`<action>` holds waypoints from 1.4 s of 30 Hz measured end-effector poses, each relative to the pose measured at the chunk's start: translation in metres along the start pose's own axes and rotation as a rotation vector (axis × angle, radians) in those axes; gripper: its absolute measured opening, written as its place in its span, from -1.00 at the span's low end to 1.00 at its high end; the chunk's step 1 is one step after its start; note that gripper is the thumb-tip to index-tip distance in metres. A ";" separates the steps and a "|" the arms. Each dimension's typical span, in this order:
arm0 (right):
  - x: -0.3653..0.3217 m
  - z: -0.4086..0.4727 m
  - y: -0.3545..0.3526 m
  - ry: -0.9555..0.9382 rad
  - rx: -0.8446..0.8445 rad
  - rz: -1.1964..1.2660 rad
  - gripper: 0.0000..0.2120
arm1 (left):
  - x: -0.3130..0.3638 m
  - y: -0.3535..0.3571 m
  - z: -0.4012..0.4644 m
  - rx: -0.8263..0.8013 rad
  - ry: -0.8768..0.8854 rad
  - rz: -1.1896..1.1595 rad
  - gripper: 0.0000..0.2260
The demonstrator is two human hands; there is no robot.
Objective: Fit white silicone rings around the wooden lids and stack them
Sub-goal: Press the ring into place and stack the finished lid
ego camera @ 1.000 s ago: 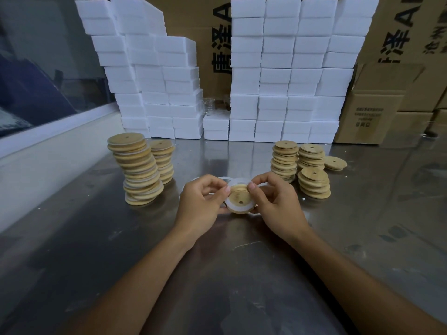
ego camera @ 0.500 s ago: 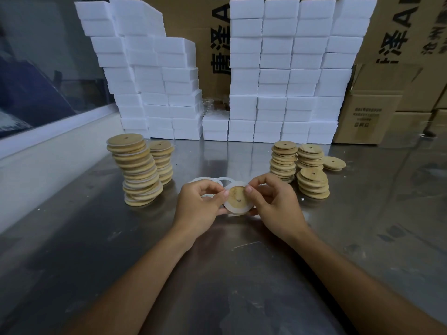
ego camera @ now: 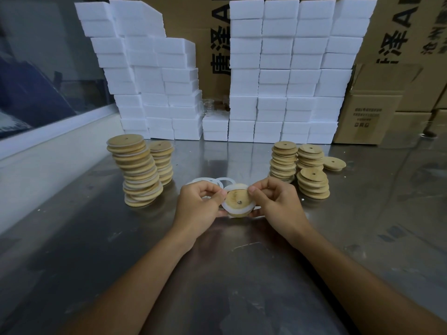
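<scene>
A round wooden lid [ego camera: 238, 200] with a small centre hole is held upright between both hands above the steel table. A white silicone ring [ego camera: 227, 207] runs around its edge. My left hand [ego camera: 198, 206] pinches the lid's left rim and my right hand [ego camera: 278, 201] pinches its right rim, thumbs on the facing side. Loose white rings [ego camera: 223, 181] lie on the table just behind the hands. Two leaning stacks of ringed lids [ego camera: 137, 170] stand at the left. Stacks of bare lids [ego camera: 300, 165] stand at the right.
The steel table [ego camera: 217, 274] stretches toward me. White foam blocks [ego camera: 285, 76] are piled along the back, with cardboard boxes [ego camera: 377, 105] behind and to the right. A single lid [ego camera: 334, 163] lies flat beyond the right stacks. A white ledge [ego camera: 48, 141] borders the left side.
The lid has been turned in the fingers, so its flat face now points toward me. Both hands stayed in about the same place.
</scene>
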State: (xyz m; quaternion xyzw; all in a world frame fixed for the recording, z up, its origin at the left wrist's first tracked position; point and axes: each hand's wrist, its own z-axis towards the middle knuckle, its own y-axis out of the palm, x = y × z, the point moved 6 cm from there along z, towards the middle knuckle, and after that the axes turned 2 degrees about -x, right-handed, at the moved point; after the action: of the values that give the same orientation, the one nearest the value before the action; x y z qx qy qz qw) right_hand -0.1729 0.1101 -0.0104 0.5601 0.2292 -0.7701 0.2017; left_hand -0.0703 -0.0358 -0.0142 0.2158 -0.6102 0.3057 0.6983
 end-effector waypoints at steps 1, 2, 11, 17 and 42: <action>0.000 0.000 0.000 0.000 -0.003 -0.003 -0.90 | 0.000 0.000 0.000 0.003 0.003 0.002 -0.88; -0.001 0.000 0.000 -0.001 -0.003 0.001 -0.89 | 0.001 0.000 0.000 0.007 0.010 -0.001 -0.88; -0.003 -0.001 0.001 -0.025 0.020 -0.010 -0.90 | 0.004 -0.001 0.000 -0.001 0.025 0.071 -0.84; 0.001 0.001 0.001 -0.027 0.004 -0.016 -0.92 | 0.005 -0.002 0.001 -0.014 -0.001 0.074 -0.82; -0.007 -0.004 0.009 -0.143 0.007 -0.241 -0.88 | 0.017 -0.007 0.001 -0.007 0.234 0.301 -0.75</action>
State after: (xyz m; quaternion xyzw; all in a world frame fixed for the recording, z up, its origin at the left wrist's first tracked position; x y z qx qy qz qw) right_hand -0.1630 0.1056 -0.0063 0.4729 0.2773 -0.8274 0.1216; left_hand -0.0656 -0.0387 0.0038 0.0830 -0.5513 0.4276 0.7116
